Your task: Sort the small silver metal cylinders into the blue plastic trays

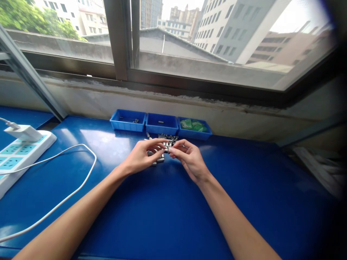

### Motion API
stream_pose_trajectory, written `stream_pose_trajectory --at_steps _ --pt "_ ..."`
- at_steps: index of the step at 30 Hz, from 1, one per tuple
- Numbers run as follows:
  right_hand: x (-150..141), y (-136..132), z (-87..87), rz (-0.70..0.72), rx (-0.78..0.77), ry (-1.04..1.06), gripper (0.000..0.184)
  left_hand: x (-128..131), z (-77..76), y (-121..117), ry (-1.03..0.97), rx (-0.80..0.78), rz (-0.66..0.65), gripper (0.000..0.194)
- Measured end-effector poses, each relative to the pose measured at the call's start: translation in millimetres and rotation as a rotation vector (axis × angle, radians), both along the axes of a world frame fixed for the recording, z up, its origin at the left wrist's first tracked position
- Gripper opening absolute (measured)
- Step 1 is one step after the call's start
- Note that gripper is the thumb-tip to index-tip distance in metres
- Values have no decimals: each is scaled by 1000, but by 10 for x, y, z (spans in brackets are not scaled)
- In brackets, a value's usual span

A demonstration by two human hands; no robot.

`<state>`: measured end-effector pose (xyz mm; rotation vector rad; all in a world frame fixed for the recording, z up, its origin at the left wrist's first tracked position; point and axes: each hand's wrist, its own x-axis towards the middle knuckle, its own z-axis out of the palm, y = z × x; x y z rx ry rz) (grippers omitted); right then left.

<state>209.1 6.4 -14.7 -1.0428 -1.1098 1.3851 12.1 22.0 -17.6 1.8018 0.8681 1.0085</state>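
Note:
Over the blue table my left hand and my right hand meet, thumbs and fingertips curled toward each other. Between the fingertips is a small silvery metal part with dark gaps. My left hand pinches it from the left, and my right fingertips close on its right side. Its exact kind is too small to tell. Under and beside my left hand lie several more shiny metal pieces, partly hidden by the fingers. Just beyond the hands is a pile of small dark and silvery pieces.
Along the wall stand three blue bins: the left bin with a few small metal pieces, the middle bin with one piece, the right bin with green packets. A power strip and a white cable lie at left.

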Motion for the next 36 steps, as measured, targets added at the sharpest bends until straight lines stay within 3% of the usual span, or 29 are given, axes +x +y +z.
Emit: stream_pose_trajectory --at_steps 7,13,16,21,24,27,31,36 --pt "-2 -7 -10 47 55 -148 39 -26 27 -12 -6 22 -62 26" --pt "-37 -13 -4 23 83 -191 33 -30 -14 14 -2 -22 -32 23" --pt "-48 -10 -1 6 103 -220 28 -47 -61 97 -10 -47 71 28" --pt "-16 9 -19 -31 139 -333 24 -243 -147 408 -188 -103 418 40" --pt "3 15 -40 -24 159 -388 20 -415 -173 588 -318 -55 660 42" --pt "13 5 -43 -55 209 -515 15 -536 -175 679 -280 4 794 42" --pt "44 -26 -30 -178 356 -878 8 -556 -163 662 -168 7 828 42" --pt "107 -43 -59 -265 459 -1246 5 -407 -147 530 -37 110 699 31"
